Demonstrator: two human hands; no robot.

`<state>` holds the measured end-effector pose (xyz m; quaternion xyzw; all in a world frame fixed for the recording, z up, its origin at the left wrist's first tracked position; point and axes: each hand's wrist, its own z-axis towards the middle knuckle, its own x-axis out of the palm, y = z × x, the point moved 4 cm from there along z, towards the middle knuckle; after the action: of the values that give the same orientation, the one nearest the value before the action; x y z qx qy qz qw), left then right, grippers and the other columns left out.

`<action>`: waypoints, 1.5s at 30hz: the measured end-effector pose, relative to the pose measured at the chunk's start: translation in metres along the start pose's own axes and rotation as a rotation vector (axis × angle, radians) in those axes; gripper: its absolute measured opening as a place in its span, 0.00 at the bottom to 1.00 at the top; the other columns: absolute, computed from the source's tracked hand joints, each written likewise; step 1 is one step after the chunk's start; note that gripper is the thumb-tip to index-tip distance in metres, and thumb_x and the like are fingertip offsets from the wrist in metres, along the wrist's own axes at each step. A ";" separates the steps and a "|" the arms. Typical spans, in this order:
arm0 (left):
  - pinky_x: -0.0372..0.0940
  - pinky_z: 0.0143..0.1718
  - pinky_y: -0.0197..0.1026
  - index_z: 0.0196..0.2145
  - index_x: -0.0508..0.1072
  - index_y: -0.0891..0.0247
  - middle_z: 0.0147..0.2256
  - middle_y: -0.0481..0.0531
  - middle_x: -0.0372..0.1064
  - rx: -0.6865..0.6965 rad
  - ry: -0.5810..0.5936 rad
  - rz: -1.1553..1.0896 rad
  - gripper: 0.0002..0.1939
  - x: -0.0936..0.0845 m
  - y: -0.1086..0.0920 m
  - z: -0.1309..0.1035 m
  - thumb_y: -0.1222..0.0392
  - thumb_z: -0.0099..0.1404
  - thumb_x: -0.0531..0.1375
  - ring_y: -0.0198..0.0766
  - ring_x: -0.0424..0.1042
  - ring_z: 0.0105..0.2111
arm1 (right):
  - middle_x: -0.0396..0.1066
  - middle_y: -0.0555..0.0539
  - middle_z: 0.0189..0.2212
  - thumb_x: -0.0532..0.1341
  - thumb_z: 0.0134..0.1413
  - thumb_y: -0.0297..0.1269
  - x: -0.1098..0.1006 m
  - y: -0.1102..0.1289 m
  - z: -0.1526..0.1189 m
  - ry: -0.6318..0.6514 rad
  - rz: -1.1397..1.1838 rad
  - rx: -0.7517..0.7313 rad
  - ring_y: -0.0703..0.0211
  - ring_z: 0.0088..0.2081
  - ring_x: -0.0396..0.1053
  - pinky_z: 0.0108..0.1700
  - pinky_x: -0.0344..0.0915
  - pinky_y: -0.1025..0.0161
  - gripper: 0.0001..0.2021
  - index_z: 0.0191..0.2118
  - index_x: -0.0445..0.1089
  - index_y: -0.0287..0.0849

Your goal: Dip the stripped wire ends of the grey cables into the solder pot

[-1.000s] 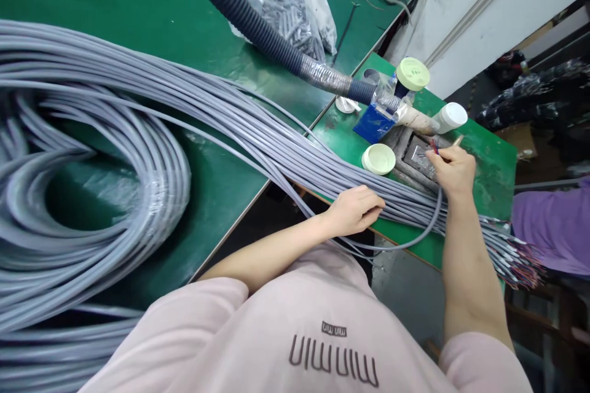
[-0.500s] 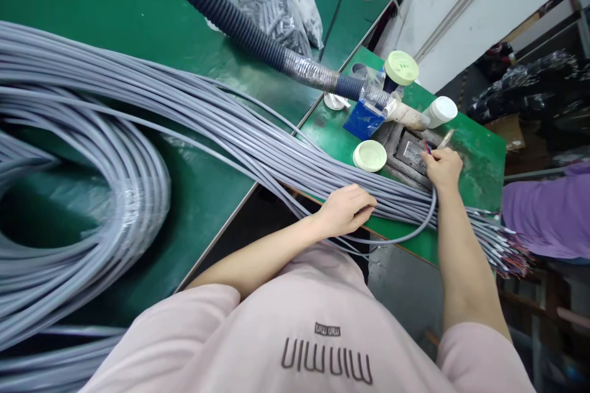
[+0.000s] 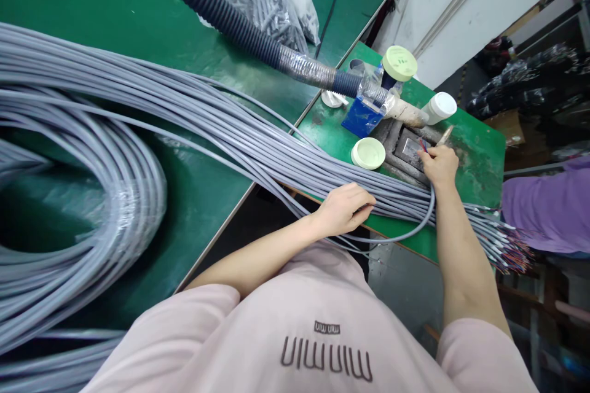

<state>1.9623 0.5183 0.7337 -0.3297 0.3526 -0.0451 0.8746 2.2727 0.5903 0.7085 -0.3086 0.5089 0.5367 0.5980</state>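
My right hand [image 3: 441,167] is closed on the end of a grey cable [image 3: 431,199], close to its thin red and blue wires [image 3: 423,145]. Those wire tips stand over a small pot with a shiny, silvery surface [image 3: 412,148], set in a dark square surround. Whether they touch that surface is too small to tell. From the hand, the cable loops down and back to the left. My left hand [image 3: 346,206] lies at the near edge of a thick bundle of grey cables [image 3: 276,146], its fingers curled over cables there and partly hidden.
A ribbed hose [image 3: 244,31] ends above the pot, beside a blue box [image 3: 362,116]. Around them stand a pale green dish [image 3: 368,153], a white jar [image 3: 441,108] and a yellow-lidded container [image 3: 399,64]. Coiled cables [image 3: 133,209] lie left. A person in a purple sleeve [image 3: 548,209] is at right.
The view has shifted slightly. My right hand still grips the cable end over the pot, with hardly any movement, and my left hand stays on the bundle.
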 end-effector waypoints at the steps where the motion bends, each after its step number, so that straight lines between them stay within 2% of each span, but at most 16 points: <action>1: 0.64 0.39 0.41 0.39 0.71 0.64 0.33 0.54 0.74 -0.002 0.002 -0.003 0.08 0.000 0.000 0.000 0.62 0.68 0.53 0.37 0.69 0.33 | 0.71 0.43 0.25 0.58 0.52 0.47 0.000 0.000 0.000 -0.004 0.004 -0.004 0.54 0.28 0.61 0.29 0.48 0.60 0.17 0.29 0.79 0.40; 7: 0.65 0.40 0.42 0.39 0.71 0.64 0.34 0.55 0.74 -0.014 0.008 -0.017 0.09 0.000 0.001 0.000 0.61 0.68 0.52 0.37 0.70 0.34 | 0.69 0.44 0.24 0.60 0.51 0.46 -0.001 -0.001 0.001 -0.029 0.021 -0.007 0.55 0.28 0.61 0.29 0.48 0.60 0.15 0.26 0.77 0.40; 10: 0.65 0.40 0.41 0.39 0.71 0.64 0.34 0.55 0.74 -0.019 0.006 -0.028 0.09 0.000 0.001 0.000 0.62 0.68 0.52 0.37 0.70 0.34 | 0.67 0.47 0.22 0.61 0.51 0.45 -0.009 -0.002 -0.004 -0.093 0.145 -0.005 0.57 0.28 0.62 0.30 0.52 0.61 0.14 0.24 0.76 0.40; 13: 0.65 0.40 0.41 0.38 0.72 0.64 0.34 0.55 0.74 -0.031 0.005 -0.053 0.09 -0.001 0.001 0.001 0.61 0.68 0.52 0.37 0.69 0.34 | 0.65 0.50 0.21 0.63 0.51 0.44 -0.028 0.007 -0.024 -0.170 0.392 0.010 0.60 0.26 0.62 0.29 0.55 0.63 0.14 0.23 0.73 0.40; 16: 0.65 0.40 0.42 0.37 0.73 0.64 0.33 0.54 0.74 -0.075 -0.017 -0.122 0.08 -0.004 0.000 0.002 0.61 0.67 0.54 0.37 0.69 0.34 | 0.58 0.53 0.19 0.64 0.52 0.44 -0.053 0.032 -0.059 -0.216 0.639 0.031 0.63 0.24 0.58 0.27 0.54 0.63 0.16 0.19 0.69 0.40; 18: 0.65 0.40 0.41 0.36 0.74 0.65 0.32 0.53 0.74 -0.175 -0.073 -0.254 0.07 -0.005 0.000 0.004 0.60 0.65 0.57 0.36 0.69 0.33 | 0.59 0.53 0.20 0.65 0.52 0.44 -0.068 0.054 -0.085 -0.233 0.767 0.063 0.63 0.25 0.60 0.29 0.56 0.63 0.14 0.22 0.72 0.41; 20: 0.65 0.39 0.39 0.36 0.74 0.66 0.32 0.53 0.73 -0.347 -0.145 -0.503 0.08 0.000 0.002 0.005 0.59 0.63 0.61 0.34 0.70 0.33 | 0.66 0.51 0.24 0.65 0.54 0.44 -0.079 0.076 -0.108 -0.234 0.855 0.094 0.59 0.29 0.66 0.33 0.61 0.61 0.10 0.29 0.76 0.43; 23: 0.67 0.37 0.37 0.42 0.73 0.66 0.34 0.53 0.73 -0.579 -0.214 -0.997 0.17 0.021 0.000 0.007 0.56 0.57 0.67 0.33 0.71 0.33 | 0.70 0.50 0.26 0.65 0.53 0.43 -0.084 0.102 -0.133 -0.234 0.974 0.137 0.55 0.32 0.69 0.35 0.63 0.59 0.08 0.32 0.78 0.46; 26: 0.68 0.35 0.36 0.44 0.72 0.65 0.35 0.51 0.73 -0.650 -0.257 -1.326 0.23 0.042 -0.009 0.010 0.56 0.52 0.70 0.33 0.73 0.33 | 0.68 0.51 0.24 0.67 0.51 0.41 -0.079 0.117 -0.148 -0.218 1.120 0.170 0.57 0.30 0.68 0.33 0.63 0.60 0.04 0.31 0.79 0.48; 30: 0.65 0.31 0.34 0.40 0.74 0.65 0.29 0.47 0.71 -0.691 -0.362 -1.404 0.20 0.054 -0.019 0.012 0.55 0.50 0.71 0.29 0.69 0.27 | 0.67 0.52 0.23 0.67 0.51 0.42 -0.072 0.127 -0.159 -0.178 1.225 0.222 0.59 0.27 0.65 0.31 0.63 0.62 0.06 0.28 0.78 0.47; 33: 0.63 0.30 0.33 0.34 0.76 0.66 0.27 0.46 0.71 -0.748 -0.408 -1.394 0.17 0.053 -0.025 0.012 0.55 0.49 0.72 0.27 0.66 0.24 | 0.67 0.52 0.22 0.67 0.51 0.42 -0.070 0.127 -0.163 -0.179 1.249 0.254 0.60 0.26 0.64 0.31 0.64 0.62 0.09 0.24 0.76 0.45; 35: 0.62 0.29 0.34 0.32 0.76 0.67 0.27 0.47 0.72 -0.765 -0.392 -1.422 0.16 0.049 -0.026 0.014 0.55 0.48 0.72 0.26 0.65 0.24 | 0.69 0.51 0.25 0.68 0.49 0.41 -0.068 0.125 -0.167 -0.174 1.308 0.246 0.60 0.28 0.66 0.33 0.65 0.62 0.06 0.27 0.77 0.46; 37: 0.62 0.30 0.34 0.30 0.76 0.67 0.28 0.48 0.71 -0.757 -0.350 -1.475 0.15 0.042 -0.025 0.017 0.55 0.48 0.72 0.27 0.66 0.25 | 0.71 0.51 0.28 0.69 0.47 0.39 -0.066 0.121 -0.172 -0.120 1.388 0.217 0.60 0.29 0.67 0.34 0.66 0.61 0.07 0.36 0.78 0.47; 39: 0.64 0.32 0.34 0.29 0.75 0.67 0.28 0.48 0.70 -0.745 -0.305 -1.536 0.14 0.035 -0.021 0.020 0.56 0.49 0.72 0.29 0.67 0.27 | 0.72 0.51 0.28 0.69 0.48 0.38 -0.064 0.120 -0.181 0.018 1.439 0.165 0.62 0.27 0.67 0.31 0.65 0.63 0.14 0.44 0.77 0.48; 41: 0.66 0.34 0.35 0.29 0.74 0.66 0.30 0.49 0.70 -0.750 -0.262 -1.592 0.13 0.033 -0.016 0.020 0.57 0.50 0.71 0.30 0.68 0.29 | 0.70 0.52 0.25 0.65 0.54 0.39 -0.063 0.119 -0.192 0.179 1.424 0.119 0.64 0.22 0.64 0.25 0.61 0.65 0.14 0.48 0.75 0.47; 45: 0.68 0.36 0.38 0.30 0.74 0.66 0.37 0.55 0.72 -0.816 -0.028 -1.732 0.11 0.050 -0.016 0.014 0.58 0.52 0.69 0.36 0.71 0.36 | 0.67 0.52 0.20 0.58 0.62 0.40 -0.067 0.126 -0.207 0.335 1.335 0.013 0.68 0.17 0.57 0.20 0.54 0.67 0.11 0.36 0.77 0.43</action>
<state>2.0114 0.4982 0.7217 -0.7557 -0.0356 -0.5463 0.3594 2.1012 0.4078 0.7334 -0.0043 0.6790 0.7321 0.0546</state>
